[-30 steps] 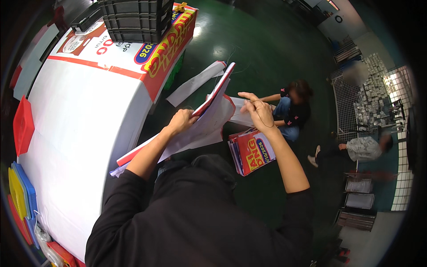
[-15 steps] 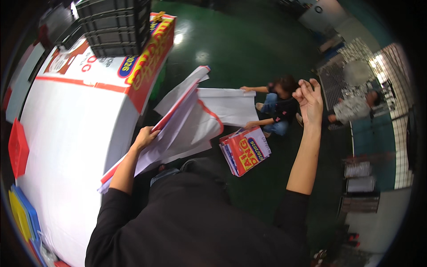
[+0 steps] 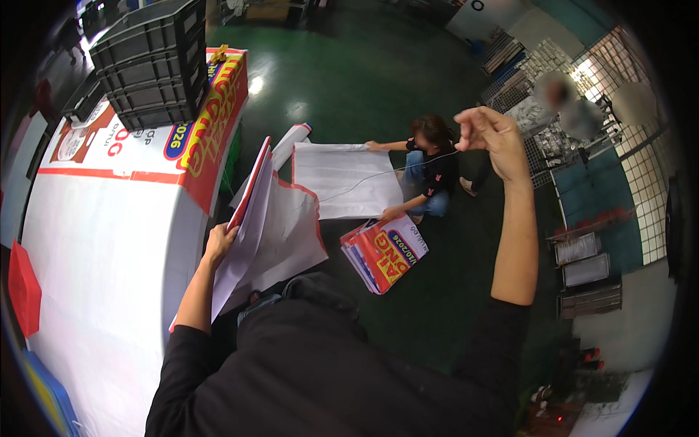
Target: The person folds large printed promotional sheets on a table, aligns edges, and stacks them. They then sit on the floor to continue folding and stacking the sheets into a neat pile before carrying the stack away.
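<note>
My left hand (image 3: pixel 220 240) is closed round the edge of several folded banner sheets (image 3: pixel 251 233), white with red borders, which hang down beside the table. My right hand (image 3: pixel 495 137) is raised at the right, fingers curled together. A thin pale string (image 3: pixel 408 172) runs from its fingertips down to the edge of the hanging banners. Beyond them, a person (image 3: pixel 435 171) crouches on the floor, both hands on a white banner sheet (image 3: pixel 346 175) spread out flat. By that person's lower hand lies a stack of folded red and white printed banners (image 3: pixel 386 255).
On my left stands a long table (image 3: pixel 102 240) covered with a white sheet with a printed red end. Stacked black crates (image 3: pixel 153 65) stand on its far part. A red tray (image 3: pixel 24 288) is at its left side. Wire racks (image 3: pixel 608 73) line the right.
The string now shows between my right hand and the banners. My right hand's fingers have turned leftward. The banners in my left hand stand more upright, and the view has shifted.
</note>
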Available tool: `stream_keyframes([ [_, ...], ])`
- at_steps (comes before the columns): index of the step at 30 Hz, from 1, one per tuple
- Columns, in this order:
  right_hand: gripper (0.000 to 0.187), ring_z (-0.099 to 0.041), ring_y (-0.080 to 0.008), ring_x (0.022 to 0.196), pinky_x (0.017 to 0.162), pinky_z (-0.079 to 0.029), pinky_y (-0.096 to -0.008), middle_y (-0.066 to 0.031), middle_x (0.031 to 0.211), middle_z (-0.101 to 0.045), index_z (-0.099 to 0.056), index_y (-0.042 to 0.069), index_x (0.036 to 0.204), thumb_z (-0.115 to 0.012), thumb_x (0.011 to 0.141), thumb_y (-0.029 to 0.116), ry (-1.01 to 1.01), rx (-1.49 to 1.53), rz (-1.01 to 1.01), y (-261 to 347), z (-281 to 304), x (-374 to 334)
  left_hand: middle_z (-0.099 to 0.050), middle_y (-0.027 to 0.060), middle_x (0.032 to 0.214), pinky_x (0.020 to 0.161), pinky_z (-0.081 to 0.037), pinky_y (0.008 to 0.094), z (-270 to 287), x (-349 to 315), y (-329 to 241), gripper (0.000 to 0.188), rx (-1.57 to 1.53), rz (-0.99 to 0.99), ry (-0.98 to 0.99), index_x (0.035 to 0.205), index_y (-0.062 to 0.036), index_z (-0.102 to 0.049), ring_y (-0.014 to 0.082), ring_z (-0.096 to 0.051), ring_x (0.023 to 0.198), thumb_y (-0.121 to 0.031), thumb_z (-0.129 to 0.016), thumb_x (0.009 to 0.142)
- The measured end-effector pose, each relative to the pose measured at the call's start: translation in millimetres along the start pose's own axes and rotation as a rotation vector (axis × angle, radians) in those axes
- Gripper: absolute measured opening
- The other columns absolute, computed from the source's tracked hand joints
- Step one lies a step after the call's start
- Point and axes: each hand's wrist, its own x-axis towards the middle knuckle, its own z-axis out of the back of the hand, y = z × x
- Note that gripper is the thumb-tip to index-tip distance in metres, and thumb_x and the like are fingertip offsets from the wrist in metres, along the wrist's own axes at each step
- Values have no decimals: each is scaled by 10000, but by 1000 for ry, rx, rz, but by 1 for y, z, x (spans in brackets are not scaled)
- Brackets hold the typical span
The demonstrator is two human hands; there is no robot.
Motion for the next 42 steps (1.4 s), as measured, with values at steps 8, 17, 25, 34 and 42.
stream_keyframes([
  [8,380,-473,-158,437,886,-480,-433,-32,532,-416,-419,98,626,-376,981,227,16,581,-250,-2,48,-20,-671,107,805,712,-460,347,-4,6,1,397,-132,120,-106,1022,-15,-660,169,-609,744,-374,-576,874],
  [17,510,-321,-371,1303,1112,-188,-498,-207,1345,-420,-481,11,1224,-450,933,429,176,1649,-200,-203,-115,-52,-671,171,776,680,-481,361,-7,0,-76,357,-346,234,-117,963,-2,-672,224,-662,729,-337,-611,854],
  [25,327,-546,-268,963,1006,-363,-452,-115,932,-558,-526,49,996,-416,972,356,-204,1172,-429,-274,-339,-89,-600,162,636,585,-447,373,-46,-8,-74,406,-332,175,-46,856,34,-644,220,-616,617,-357,-545,905],
  [34,297,-271,-69,461,490,-294,-250,57,551,-247,-465,93,818,-422,982,336,-967,1103,-777,-247,-289,-140,-655,88,730,650,-452,299,-36,41,2,389,-628,325,-344,845,0,-678,131,-586,680,-355,-535,914],
  [42,228,-239,-39,426,374,-210,-202,57,540,-273,-507,61,799,-499,944,237,-1103,550,-328,-192,-159,-146,-686,158,862,758,-483,388,48,54,82,449,-214,479,-543,964,-31,-690,275,-653,810,-432,-497,903],
])
